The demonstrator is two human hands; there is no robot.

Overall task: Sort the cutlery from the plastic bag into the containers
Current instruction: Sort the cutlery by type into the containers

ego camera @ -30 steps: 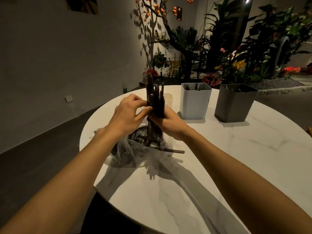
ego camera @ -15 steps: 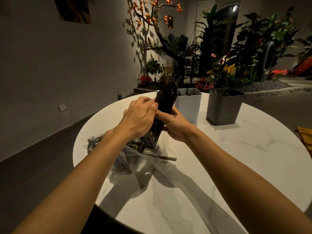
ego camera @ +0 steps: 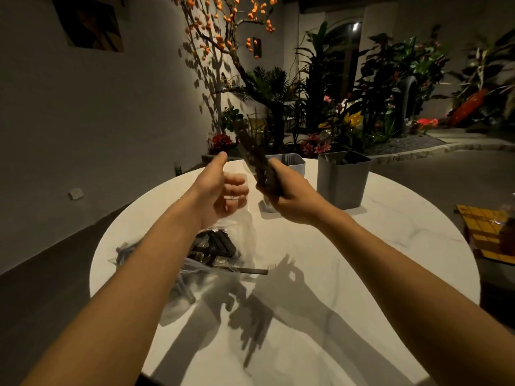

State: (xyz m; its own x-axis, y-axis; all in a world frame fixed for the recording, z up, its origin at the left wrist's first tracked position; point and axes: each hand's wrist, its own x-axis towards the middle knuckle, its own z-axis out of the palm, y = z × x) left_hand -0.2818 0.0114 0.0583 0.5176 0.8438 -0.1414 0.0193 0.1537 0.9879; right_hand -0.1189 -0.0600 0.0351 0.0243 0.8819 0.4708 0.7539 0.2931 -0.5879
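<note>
Above table point(ego camera: 362, 260), cutlery bundle point(ego camera: 255, 156) tilted up-left

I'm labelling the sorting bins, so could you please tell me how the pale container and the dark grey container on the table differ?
The pale container is whitish; the dark grey container is much darker. The pale container stands to the left, partly hidden behind the right hand gripping the bundle of cutlery; the dark grey container stands to its right in full view. Both are squarish, open-topped and upright on the table.
</note>
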